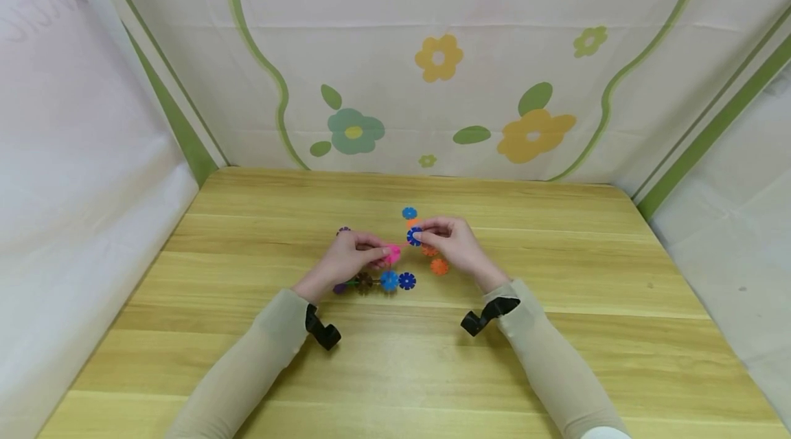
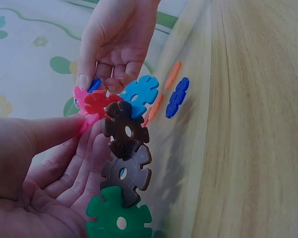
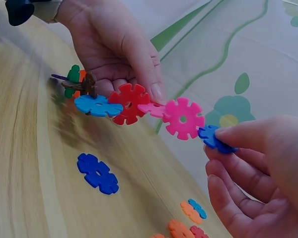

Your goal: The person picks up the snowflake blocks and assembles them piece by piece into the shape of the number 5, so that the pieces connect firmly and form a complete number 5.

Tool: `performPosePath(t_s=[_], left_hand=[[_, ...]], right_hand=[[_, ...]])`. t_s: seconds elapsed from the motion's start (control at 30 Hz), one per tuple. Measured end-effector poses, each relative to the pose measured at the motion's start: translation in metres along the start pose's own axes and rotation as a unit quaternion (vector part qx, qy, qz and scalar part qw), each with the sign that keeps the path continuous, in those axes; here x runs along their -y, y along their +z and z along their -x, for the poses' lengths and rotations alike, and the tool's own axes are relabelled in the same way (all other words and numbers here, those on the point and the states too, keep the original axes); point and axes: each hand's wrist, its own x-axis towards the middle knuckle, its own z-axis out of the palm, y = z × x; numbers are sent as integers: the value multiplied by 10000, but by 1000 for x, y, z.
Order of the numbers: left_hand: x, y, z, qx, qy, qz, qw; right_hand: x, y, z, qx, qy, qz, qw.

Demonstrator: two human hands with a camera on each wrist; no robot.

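Between my two hands runs a chain of slotted plastic flower discs. My left hand (image 1: 345, 257) pinches it at a pink disc near the middle, thumb on top. My right hand (image 1: 456, 245) holds a blue disc (image 3: 209, 138) between thumb and fingers, its edge right at the outer pink disc (image 3: 173, 118). Beyond the pink discs toward the left follow a red disc (image 3: 118, 108), a light blue disc (image 3: 92, 105), brown discs (image 2: 116, 119) and a green disc (image 2: 107, 215). Part of the chain is hidden behind the left hand.
A loose dark blue disc (image 3: 90, 169) lies on the wooden table (image 1: 395, 370) beneath the chain. Near the right hand lie orange discs (image 1: 439, 272) and, farther back, a light blue disc (image 1: 404, 213). A flowered cloth (image 1: 395, 95) hangs behind the table.
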Motion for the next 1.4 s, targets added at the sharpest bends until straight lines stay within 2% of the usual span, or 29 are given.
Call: performPosePath(t_s=[0.17,0.53,0.83,1.23,1.4], left_hand=[[-1,0,0,20,6,108,9999],[-2,-1,1,14,-8,87,10000],[-1,-1,-1,28,17,119,9999],[0,-1,-1,3,-52,129,9999],[0,0,-1,39,-36,214,9998]], right_hand=[[-1,-3,-1,-53,-170,37,9998],[0,-8,0,-53,45,-440,9990],[-3,-10,1,-12,-32,-142,9999],[-3,-10,3,-140,230,-593,9979],[-3,-10,4,-165,202,-478,9985]])
